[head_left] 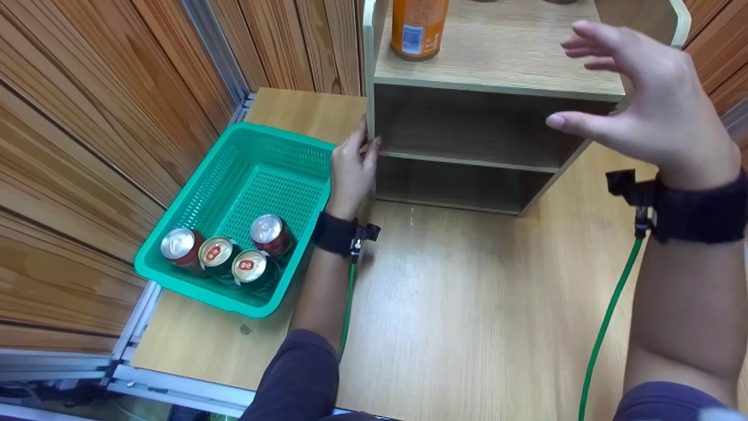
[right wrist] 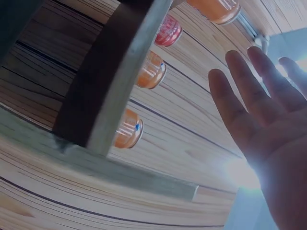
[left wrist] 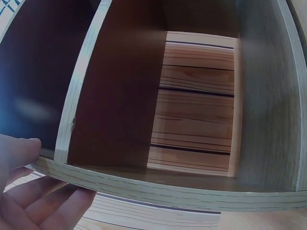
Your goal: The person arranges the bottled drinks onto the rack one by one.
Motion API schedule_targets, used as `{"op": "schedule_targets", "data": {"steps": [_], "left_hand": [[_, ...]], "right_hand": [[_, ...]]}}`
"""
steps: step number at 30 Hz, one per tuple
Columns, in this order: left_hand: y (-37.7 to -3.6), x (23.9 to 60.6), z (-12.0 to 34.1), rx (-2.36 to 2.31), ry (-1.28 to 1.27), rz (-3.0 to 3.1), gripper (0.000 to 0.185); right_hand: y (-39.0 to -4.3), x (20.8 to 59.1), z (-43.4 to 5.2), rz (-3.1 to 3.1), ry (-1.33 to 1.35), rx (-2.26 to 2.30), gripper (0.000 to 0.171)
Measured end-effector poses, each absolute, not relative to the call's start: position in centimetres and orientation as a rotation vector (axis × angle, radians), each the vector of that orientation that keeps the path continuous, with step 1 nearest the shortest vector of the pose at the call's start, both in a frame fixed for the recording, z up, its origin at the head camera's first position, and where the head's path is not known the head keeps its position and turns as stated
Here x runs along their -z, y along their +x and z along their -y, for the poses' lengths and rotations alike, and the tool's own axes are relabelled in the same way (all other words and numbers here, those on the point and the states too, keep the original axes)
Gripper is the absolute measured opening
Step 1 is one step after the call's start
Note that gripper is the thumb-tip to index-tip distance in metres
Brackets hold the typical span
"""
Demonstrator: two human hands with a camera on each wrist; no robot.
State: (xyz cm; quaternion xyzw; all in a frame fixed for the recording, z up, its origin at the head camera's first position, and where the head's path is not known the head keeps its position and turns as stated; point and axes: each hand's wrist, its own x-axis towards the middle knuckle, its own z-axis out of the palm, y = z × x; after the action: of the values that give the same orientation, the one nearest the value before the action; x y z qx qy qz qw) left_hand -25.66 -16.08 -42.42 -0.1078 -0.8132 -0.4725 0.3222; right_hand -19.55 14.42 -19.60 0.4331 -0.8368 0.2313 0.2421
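One orange bottle (head_left: 418, 26) cut off above.

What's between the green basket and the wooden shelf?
The left hand. In the head view it sits between the green basket and the wooden shelf, its fingers touching the shelf's left side panel.

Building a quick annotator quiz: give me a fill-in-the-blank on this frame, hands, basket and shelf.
1. The green basket holds ____ cans.
2. The left hand touches the left front edge of the wooden ____, beside the basket.
3. The right hand hangs in the air with its fingers spread and holds ____.
4. The bottle on the top board of the shelf unit is ____ in colour.

Missing words: four; shelf unit; nothing; orange
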Motion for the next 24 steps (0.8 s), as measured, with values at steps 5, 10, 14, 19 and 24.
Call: {"op": "schedule_targets", "data": {"steps": [5, 10, 14, 19, 24], "left_hand": [[-25.6, 42.4, 16.3, 1.254, -0.279, 2.133, 0.041], [-25.6, 42.5, 16.6, 1.240, -0.280, 2.110, 0.042], [-25.7, 42.4, 16.6, 1.223, -0.273, 2.121, 0.039], [-25.7, 42.2, 16.6, 1.211, -0.283, 2.126, 0.037], [-25.6, 42.1, 16.7, 1.200, -0.290, 2.120, 0.037]], "right_hand": [[-19.4, 21.1, -15.3, 2.188, 1.211, -0.697, 0.081], [-19.0, 23.1, -15.5, 2.100, 0.982, -1.026, 0.067], [-18.2, 25.0, -15.5, 1.913, 0.746, -1.346, 0.054], [-18.4, 28.2, -16.5, 1.655, 0.487, -1.512, 0.040], [-18.7, 30.9, -16.5, 1.552, 0.363, -1.495, 0.035]]}}
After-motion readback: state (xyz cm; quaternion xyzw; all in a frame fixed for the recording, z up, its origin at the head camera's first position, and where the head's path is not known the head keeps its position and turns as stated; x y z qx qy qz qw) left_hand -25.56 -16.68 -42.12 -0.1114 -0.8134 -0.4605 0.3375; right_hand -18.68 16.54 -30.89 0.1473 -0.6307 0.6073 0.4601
